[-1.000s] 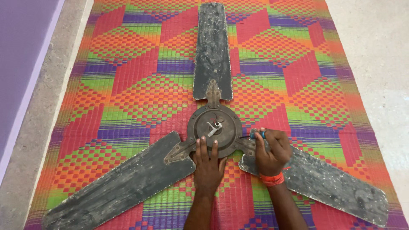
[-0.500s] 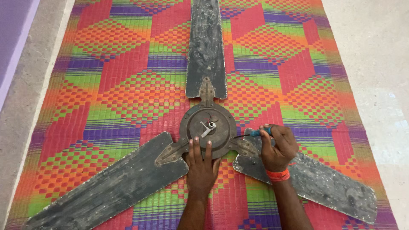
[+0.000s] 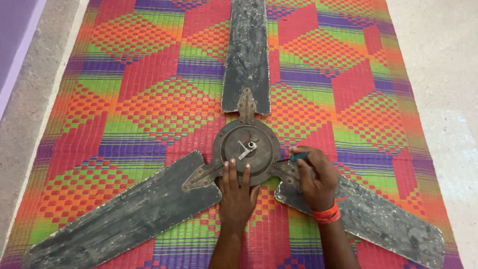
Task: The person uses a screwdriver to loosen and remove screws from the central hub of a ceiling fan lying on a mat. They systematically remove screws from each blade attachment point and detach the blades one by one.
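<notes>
Ceiling fan (image 3: 244, 149): old, grimy three-blade one, lying flat on a woven mat on the floor, right in front of the person
Left hand (image 3: 236, 192): palm down on the near edge of the round motor hub, fingers (image 3: 233, 169) spread a little and flat, not gripping anything, just pressing on it
Right hand (image 3: 316, 179): closed up around a small screwdriver (image 3: 298, 157) with a blue-green handle, fingers curled tight on it, tip aimed at the bracket where the right blade joins the hub
Wristband (image 3: 326, 214): orange-red, on the right wrist
Left blade (image 3: 124, 214): runs off toward the bottom left corner, dusty and scuffed
Right blade (image 3: 378, 219): runs toward the bottom right, partly under the right hand
Hub (image 3: 244, 147): round, brownish, with a little metal stub sticking out in the middle
Far blade (image 3: 246, 55): points straight away toward the top edge
Mat (image 3: 149, 99): loud checker pattern in orange, red, green and purple
Floor (image 3: 443, 74): pale speckled stone on both sides of the mat
</notes>
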